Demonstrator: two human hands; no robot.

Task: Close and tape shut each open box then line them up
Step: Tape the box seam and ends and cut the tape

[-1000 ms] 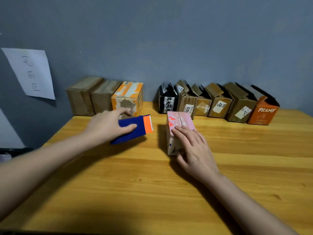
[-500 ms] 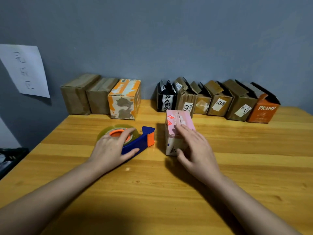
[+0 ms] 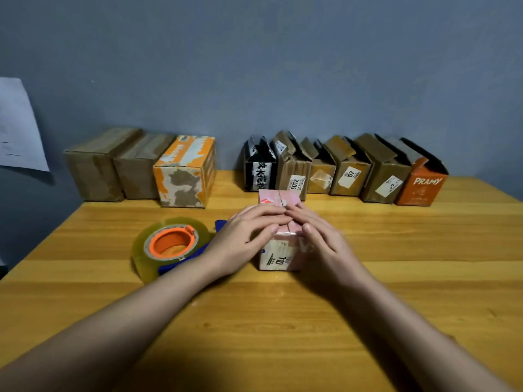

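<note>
A small pink box (image 3: 278, 199) stands in the middle of the wooden table (image 3: 283, 321), its top flaps folded down. My left hand (image 3: 243, 236) and my right hand (image 3: 319, 241) both lie on its top with straight fingers, pressing the flaps from either side. Left of the box lies the blue tape dispenser with an orange core and a clear tape roll (image 3: 169, 244), free of my hands. Three closed boxes (image 3: 141, 168) stand in a row at the back left. Several open boxes (image 3: 345, 168) stand in a row at the back right.
An orange box marked PRAMY (image 3: 423, 188) ends the open row on the right. A sheet of paper (image 3: 17, 128) hangs on the grey wall at the left. The table's left edge runs close to the closed boxes.
My left hand set the tape dispenser down on the table, let go of it and moved right onto the pink box. My right hand stayed on the box.
</note>
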